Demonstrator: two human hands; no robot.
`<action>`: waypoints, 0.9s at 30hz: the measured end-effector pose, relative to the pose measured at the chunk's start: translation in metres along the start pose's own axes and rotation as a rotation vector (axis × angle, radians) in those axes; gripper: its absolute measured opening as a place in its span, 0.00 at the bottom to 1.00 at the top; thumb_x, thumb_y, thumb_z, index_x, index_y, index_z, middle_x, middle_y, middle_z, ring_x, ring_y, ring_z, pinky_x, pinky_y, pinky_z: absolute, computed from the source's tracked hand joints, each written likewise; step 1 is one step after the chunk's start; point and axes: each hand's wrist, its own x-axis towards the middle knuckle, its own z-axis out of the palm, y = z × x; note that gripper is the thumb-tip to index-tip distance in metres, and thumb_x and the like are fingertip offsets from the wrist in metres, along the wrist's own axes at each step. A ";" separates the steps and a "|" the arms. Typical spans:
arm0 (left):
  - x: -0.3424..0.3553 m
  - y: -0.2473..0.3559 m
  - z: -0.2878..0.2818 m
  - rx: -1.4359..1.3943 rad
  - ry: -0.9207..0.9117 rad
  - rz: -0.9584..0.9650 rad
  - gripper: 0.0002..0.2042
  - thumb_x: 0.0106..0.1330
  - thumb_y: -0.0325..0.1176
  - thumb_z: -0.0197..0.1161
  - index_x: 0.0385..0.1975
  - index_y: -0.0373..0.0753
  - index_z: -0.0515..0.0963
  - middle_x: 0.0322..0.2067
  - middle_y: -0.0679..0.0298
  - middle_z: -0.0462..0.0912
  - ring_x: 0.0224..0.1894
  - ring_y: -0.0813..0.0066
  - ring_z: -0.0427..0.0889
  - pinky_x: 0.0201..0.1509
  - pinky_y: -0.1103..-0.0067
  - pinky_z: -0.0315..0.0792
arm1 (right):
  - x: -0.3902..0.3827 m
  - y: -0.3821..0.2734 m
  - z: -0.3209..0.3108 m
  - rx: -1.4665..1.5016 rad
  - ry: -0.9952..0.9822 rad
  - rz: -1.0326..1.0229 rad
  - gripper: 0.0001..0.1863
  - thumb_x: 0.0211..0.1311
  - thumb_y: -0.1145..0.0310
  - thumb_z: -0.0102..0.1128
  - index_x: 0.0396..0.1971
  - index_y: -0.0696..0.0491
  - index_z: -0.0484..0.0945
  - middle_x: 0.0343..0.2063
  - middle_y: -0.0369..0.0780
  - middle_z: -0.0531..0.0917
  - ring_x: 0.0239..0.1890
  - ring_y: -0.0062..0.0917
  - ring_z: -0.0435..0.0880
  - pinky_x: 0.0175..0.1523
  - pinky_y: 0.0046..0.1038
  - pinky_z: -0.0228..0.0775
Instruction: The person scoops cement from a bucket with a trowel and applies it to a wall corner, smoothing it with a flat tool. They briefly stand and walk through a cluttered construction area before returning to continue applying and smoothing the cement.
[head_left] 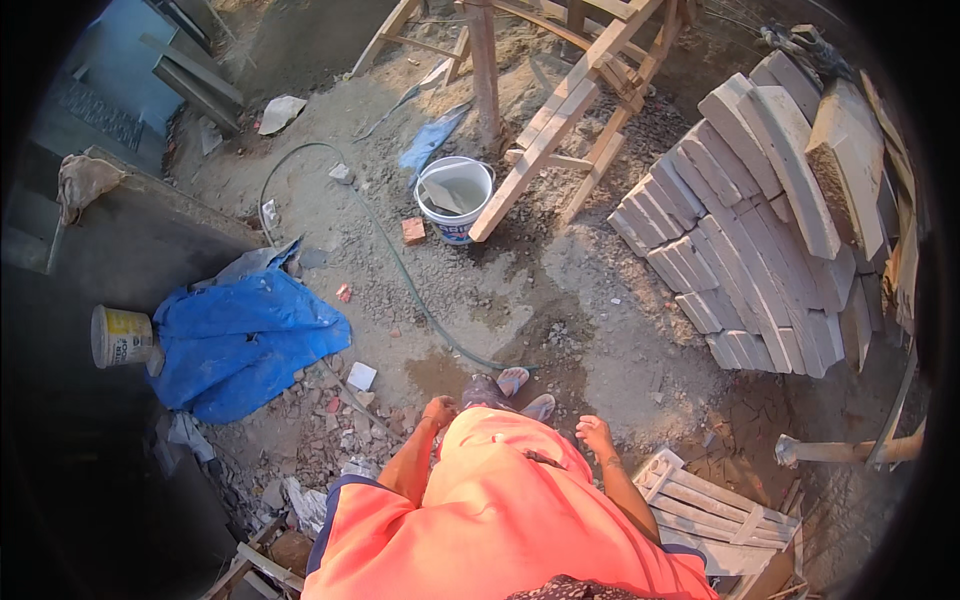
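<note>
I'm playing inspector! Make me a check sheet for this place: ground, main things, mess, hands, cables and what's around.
Surface: rough, gritty ground, darker in patches near the feet
Main things: white bucket ahead of the hands, upright, a flat piece inside
Clutter: rubble, crumpled blue tarp, brick piece
Hands: left hand curled, right hand loosely open; nothing seen in either
Cables: only a hose made out, curving over the ground
Surroundings: stacked slabs, wooden frame
</note>
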 end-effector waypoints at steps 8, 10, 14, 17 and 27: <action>-0.013 0.027 -0.007 -0.105 0.014 0.076 0.17 0.62 0.25 0.58 0.52 0.33 0.77 0.36 0.55 0.86 0.33 0.72 0.85 0.36 0.77 0.78 | 0.015 0.073 -0.037 0.046 0.070 0.074 0.18 0.62 0.70 0.57 0.51 0.59 0.76 0.37 0.39 0.84 0.32 0.23 0.84 0.36 0.25 0.72; -0.019 0.015 -0.005 -0.188 0.008 0.078 0.17 0.61 0.24 0.57 0.52 0.32 0.77 0.34 0.55 0.86 0.32 0.72 0.85 0.35 0.77 0.77 | 0.019 0.092 -0.044 0.123 0.037 0.055 0.17 0.61 0.69 0.58 0.50 0.57 0.77 0.36 0.38 0.84 0.31 0.22 0.84 0.36 0.25 0.71; -0.036 -0.020 0.002 -0.054 -0.001 -0.012 0.18 0.61 0.30 0.60 0.51 0.37 0.79 0.37 0.52 0.86 0.37 0.68 0.86 0.41 0.74 0.79 | 0.022 0.109 -0.054 0.086 0.075 0.176 0.16 0.61 0.69 0.60 0.49 0.54 0.77 0.35 0.36 0.84 0.31 0.21 0.83 0.37 0.28 0.70; -0.049 -0.036 0.008 0.203 0.013 -0.019 0.19 0.58 0.38 0.64 0.49 0.41 0.81 0.38 0.51 0.86 0.40 0.67 0.86 0.46 0.73 0.78 | 0.020 0.106 -0.055 0.136 0.041 0.140 0.16 0.61 0.69 0.58 0.50 0.51 0.76 0.36 0.35 0.84 0.32 0.22 0.83 0.39 0.30 0.70; -0.039 -0.035 -0.015 -0.121 0.117 -0.051 0.18 0.55 0.38 0.65 0.45 0.40 0.83 0.40 0.53 0.87 0.44 0.60 0.86 0.48 0.72 0.77 | 0.045 0.008 -0.011 -0.211 -0.116 0.228 0.12 0.61 0.71 0.56 0.45 0.51 0.77 0.30 0.33 0.84 0.27 0.20 0.83 0.33 0.27 0.70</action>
